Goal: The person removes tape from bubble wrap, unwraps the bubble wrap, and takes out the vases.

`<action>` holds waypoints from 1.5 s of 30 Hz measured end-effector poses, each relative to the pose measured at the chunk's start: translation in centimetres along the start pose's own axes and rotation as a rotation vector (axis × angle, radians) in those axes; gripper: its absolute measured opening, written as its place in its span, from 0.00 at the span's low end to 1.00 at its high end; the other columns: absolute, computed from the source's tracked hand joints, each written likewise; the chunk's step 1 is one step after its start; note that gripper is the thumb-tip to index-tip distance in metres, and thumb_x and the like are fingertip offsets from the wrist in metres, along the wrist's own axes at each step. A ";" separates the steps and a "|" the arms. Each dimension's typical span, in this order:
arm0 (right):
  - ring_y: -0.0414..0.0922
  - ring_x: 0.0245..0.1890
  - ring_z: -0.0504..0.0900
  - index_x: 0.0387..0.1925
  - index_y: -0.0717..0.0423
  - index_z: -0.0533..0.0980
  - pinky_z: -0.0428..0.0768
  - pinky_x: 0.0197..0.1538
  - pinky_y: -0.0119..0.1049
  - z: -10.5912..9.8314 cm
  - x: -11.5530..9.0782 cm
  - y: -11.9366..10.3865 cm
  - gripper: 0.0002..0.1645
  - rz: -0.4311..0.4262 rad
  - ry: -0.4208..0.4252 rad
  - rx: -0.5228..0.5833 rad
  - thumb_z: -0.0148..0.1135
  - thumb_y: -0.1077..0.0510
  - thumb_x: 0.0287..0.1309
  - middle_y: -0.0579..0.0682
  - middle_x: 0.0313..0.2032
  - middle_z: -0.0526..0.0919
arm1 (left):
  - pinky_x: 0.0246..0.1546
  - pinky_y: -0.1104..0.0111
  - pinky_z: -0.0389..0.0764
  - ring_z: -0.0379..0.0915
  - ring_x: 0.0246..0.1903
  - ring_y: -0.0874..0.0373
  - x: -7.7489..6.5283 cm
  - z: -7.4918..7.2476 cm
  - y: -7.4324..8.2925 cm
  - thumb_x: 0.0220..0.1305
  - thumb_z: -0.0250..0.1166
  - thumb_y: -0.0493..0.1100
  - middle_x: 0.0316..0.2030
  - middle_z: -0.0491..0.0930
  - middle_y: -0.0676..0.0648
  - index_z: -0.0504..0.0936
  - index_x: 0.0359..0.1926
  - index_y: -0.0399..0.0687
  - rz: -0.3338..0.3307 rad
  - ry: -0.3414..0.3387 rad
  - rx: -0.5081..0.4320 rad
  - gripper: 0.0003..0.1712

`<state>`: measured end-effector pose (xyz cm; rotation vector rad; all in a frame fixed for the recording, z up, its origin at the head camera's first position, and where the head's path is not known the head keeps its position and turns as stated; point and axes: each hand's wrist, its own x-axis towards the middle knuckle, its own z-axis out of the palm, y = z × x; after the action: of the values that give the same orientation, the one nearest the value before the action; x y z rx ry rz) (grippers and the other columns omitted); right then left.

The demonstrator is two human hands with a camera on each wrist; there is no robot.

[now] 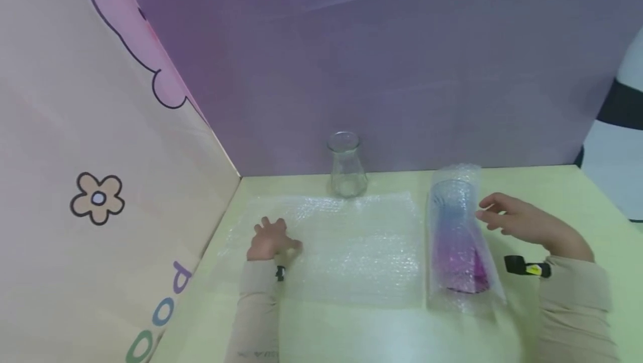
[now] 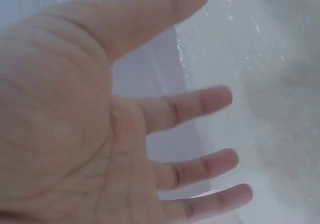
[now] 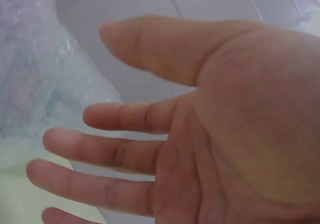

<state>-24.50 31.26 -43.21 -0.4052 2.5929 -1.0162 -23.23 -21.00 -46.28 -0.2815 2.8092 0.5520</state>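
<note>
My left hand (image 1: 271, 238), its fingers spread, is over the left part of a flat sheet of bubble wrap (image 1: 351, 257) on the table. In the left wrist view the palm and extended fingers (image 2: 215, 101) hold nothing. To the right lies a vase (image 1: 454, 240), blue at one end and pink-purple at the other, seen through a bubble wrap cover (image 1: 434, 290). Beside its upper right side is my right hand (image 1: 517, 219), fingers loosely extended and holding nothing. The right wrist view shows that open palm with the wrapped vase (image 3: 30, 83) past the fingertips.
A clear glass vase (image 1: 348, 170) stands upright behind the flat sheet, near the table's back edge. The pale yellow-green table (image 1: 351, 335) meets a purple wall panel (image 1: 392, 72) at the back and a white decorated panel (image 1: 100, 128) on the left.
</note>
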 end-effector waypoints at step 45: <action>0.56 0.51 0.83 0.65 0.68 0.62 0.88 0.46 0.48 1.9 -1.2 -1.1 0.40 0.037 0.003 0.014 0.59 0.39 0.71 0.69 0.58 0.77 | 0.44 0.79 0.75 0.69 0.49 0.68 -9.5 11.9 23.2 0.53 0.63 0.82 0.56 0.74 0.58 0.75 0.68 0.62 0.864 0.180 0.037 0.48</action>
<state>-22.50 29.75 -43.52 -0.3512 2.5844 -1.0227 -17.14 6.07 -46.18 0.9774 3.0062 0.6503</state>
